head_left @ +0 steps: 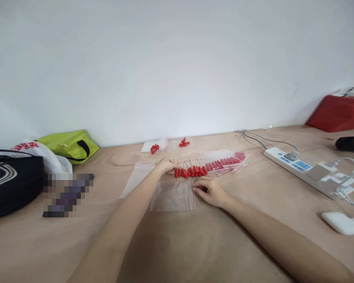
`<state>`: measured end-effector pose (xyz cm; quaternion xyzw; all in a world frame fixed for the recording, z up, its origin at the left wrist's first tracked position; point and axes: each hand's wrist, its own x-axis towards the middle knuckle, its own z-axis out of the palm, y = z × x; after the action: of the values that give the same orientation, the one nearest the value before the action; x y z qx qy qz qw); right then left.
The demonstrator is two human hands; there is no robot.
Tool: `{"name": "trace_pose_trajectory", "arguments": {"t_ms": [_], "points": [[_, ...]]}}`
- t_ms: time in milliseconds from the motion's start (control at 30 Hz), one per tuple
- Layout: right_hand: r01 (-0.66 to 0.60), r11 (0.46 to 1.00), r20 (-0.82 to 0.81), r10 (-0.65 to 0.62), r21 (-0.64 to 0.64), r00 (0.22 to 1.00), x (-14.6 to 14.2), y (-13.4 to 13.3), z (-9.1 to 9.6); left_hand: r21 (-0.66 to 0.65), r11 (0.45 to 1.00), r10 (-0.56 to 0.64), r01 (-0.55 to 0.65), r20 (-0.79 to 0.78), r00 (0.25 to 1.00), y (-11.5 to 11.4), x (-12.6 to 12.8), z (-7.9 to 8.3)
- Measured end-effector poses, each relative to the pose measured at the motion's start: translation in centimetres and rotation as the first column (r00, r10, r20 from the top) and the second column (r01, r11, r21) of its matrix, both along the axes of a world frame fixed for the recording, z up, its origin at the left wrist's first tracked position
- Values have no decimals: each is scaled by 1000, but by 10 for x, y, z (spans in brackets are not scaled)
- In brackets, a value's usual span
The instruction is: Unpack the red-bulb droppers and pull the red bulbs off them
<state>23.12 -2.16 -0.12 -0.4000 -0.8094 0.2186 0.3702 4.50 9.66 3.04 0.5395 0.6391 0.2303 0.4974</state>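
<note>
My left hand (166,166) reaches to the left end of a row of pale sticks with red ends (191,171). Its fingers are bent together at the outermost stick, and what lies between them is partly hidden. My right hand (211,191) rests on the table, fingers curled, thumb and fingertips closed at the right edge of a flat clear zip bag (173,196). That bag lies just in front of the row. Under my left forearm extends another clear bag (138,176). To the right, overlapping clear bags with red pieces inside (224,161) continue the row.
Two small bags with red pieces on them (155,148) (184,142) lie near the wall. A power strip (301,169) with plugs, a white adapter (341,223) and a red box (338,113) stand right. Left are a yellow-green bag (67,145), a black bag (16,188) and a blurred-out flat object (67,196).
</note>
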Motion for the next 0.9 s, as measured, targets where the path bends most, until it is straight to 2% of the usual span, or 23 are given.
{"name": "trace_pose_trajectory", "arguments": {"t_ms": [200,300,367,433,467,500,567,633,700,800,867,900], "points": [[-14,1000,20,14,-23,1000,1,1,-2,137,990,30,4,-245,969,-1,0,5],[-19,1000,31,19,-15,999,1,2,-2,302,951,39,61,-314,949,-20,-5,11],[9,999,35,-10,44,999,1,0,-1,415,900,17,132,-335,942,-44,-12,12],[7,988,49,-14,152,999,-1,-3,3,484,839,-72,248,-353,933,-73,-21,10],[-23,978,69,9,206,998,-2,-6,5,550,729,-182,407,-418,890,-86,-25,7],[-71,967,102,47,245,994,-4,-8,7,583,635,-243,507,-473,847,-97,-30,4],[-186,947,192,138,260,972,-6,-11,10,589,597,-223,545,-530,818,-111,-37,-2],[-271,937,268,209,222,941,-7,-13,11,565,640,-167,521,-560,812,-112,-40,-5],[-318,931,297,257,179,920,-7,-13,10,508,709,-147,490,-572,807,-107,-39,-3],[-340,928,265,293,151,919,-6,-13,7,314,822,-233,474,-575,784,-102,-34,5],[-327,932,207,292,158,934,-6,-13,4,221,835,-312,504,-565,764,-104,-35,11],[-305,936,172,276,174,945,-7,-13,4,222,826,-330,518,-556,763,-106,-39,14]]}}
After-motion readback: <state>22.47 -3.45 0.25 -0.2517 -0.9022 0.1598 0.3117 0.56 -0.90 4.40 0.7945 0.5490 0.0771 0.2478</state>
